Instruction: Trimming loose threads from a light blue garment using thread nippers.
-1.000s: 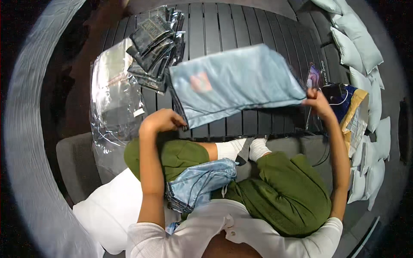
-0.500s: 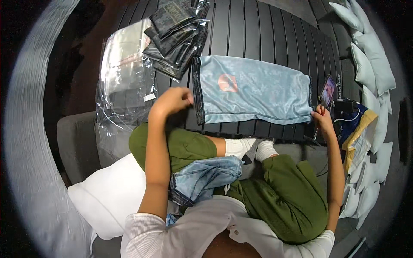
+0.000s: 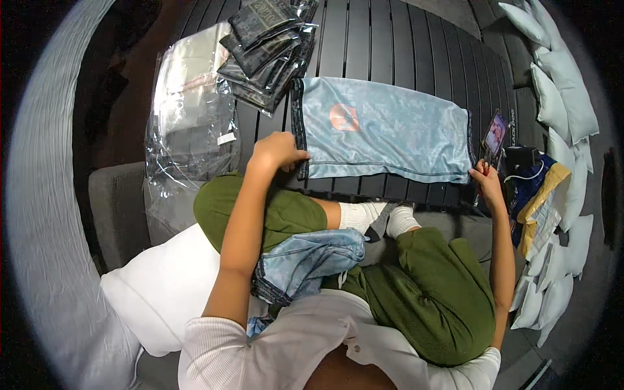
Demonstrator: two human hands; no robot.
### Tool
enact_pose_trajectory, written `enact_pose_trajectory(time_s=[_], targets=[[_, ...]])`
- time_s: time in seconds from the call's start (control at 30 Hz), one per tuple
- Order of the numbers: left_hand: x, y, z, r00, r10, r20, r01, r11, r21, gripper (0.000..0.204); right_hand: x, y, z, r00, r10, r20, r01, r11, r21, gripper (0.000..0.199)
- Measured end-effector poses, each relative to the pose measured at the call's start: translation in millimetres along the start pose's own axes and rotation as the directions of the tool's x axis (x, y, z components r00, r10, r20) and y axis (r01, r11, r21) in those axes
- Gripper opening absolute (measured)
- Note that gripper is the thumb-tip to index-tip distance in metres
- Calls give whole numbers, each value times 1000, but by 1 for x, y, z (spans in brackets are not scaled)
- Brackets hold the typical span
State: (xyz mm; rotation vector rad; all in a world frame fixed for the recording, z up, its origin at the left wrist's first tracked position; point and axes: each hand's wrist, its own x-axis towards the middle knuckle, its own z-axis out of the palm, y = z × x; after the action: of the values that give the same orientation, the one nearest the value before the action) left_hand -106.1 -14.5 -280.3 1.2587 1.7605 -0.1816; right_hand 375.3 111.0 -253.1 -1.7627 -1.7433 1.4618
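A light blue garment (image 3: 390, 133) lies flat on the black slatted table, with a dark band at its left end, dark trim at its right end and an orange-pink print. At the near left corner, my left hand (image 3: 278, 153) has its fingers closed on the dark band. My right hand (image 3: 485, 179) pinches the near right corner; a small tool with red on it (image 3: 485, 168) shows among those fingers, mostly hidden. Across my lap rests a crumpled light blue garment (image 3: 312, 260) with dark trim.
Dark items in clear plastic packets (image 3: 263, 55) are piled at the back left, beside clear plastic bags (image 3: 188, 104). A phone (image 3: 495, 136) stands past the right end, near a black box (image 3: 522, 156) with a white cable. More cloth (image 3: 543, 201) lies at right; a white pillow (image 3: 169, 292) is left.
My left hand has come right and down onto the garment's dark band, its fingers closing there. The garment's near edge has shifted slightly away from me. My right hand stays at its corner.
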Motion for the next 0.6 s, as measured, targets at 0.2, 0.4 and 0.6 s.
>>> enact_pose_trajectory(time_s=[0.2,0.4,0.6], targets=[[0,5,1,998,-53,-46,53,999,5,42,2,10,-1,997,32,-73,-25,995,97,33],[5,3,4,1000,-3,-31,3,1000,-12,30,12,31,-10,990,-62,-128,74,993,95,31],[4,-10,-13,997,-70,-39,53,939,-340,26,8,26,-4,993,-83,-83,88,994,65,31]])
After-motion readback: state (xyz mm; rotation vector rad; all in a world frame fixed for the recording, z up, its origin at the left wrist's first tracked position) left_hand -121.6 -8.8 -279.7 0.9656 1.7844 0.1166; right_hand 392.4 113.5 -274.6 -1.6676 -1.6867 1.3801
